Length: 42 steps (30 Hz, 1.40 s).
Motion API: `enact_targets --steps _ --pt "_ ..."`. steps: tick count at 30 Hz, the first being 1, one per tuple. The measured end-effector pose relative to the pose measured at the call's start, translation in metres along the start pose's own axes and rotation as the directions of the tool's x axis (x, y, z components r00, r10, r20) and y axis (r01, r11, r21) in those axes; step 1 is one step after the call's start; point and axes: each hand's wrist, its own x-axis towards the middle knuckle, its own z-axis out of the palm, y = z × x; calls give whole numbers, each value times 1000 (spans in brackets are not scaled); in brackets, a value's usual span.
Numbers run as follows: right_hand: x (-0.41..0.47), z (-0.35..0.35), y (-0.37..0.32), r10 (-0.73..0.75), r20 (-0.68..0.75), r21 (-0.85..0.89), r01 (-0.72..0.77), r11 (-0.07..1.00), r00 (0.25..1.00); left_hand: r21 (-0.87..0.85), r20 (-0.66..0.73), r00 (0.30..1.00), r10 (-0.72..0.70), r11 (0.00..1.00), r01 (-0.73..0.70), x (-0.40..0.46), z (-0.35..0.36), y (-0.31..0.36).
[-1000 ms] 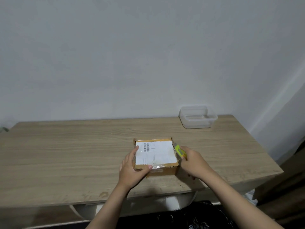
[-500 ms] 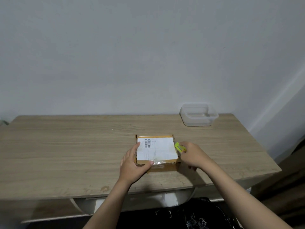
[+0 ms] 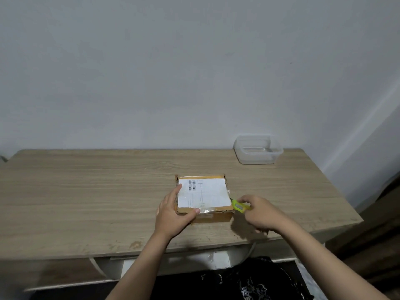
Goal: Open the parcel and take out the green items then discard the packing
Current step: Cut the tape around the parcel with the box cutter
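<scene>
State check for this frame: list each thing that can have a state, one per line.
Parcel: closed, taped, flat on the table, label up.
Cutter: at the parcel's right near corner.
Left hand: pressing on the parcel's left near corner.
Right hand: gripping the cutter.
Plastic container: lidless, upright, apparently empty.

A brown cardboard parcel (image 3: 204, 199) with a white label lies flat on the wooden table (image 3: 86, 191). The left hand (image 3: 173, 213) presses its near left corner; the right hand (image 3: 263, 215) grips a yellow-green cutter (image 3: 239, 206) at its right edge (blade hidden). A clear plastic container (image 3: 258, 149) sits far right.
</scene>
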Motion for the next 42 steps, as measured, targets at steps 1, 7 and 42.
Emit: enact_targets --steps 1,7,42 --pt "-2 1 3 -6 -26 18 7 1000 1000 -17 14 1000 -7 1000 7 0 0 -1" --pt "-11 3 19 -77 -177 138 102 985 981 -221 163 987 -9 974 46 3 -18 -5" --pt "-7 10 82 126 -206 533 4 846 970 -1 457 874 162 983 -182 -12 19 24"
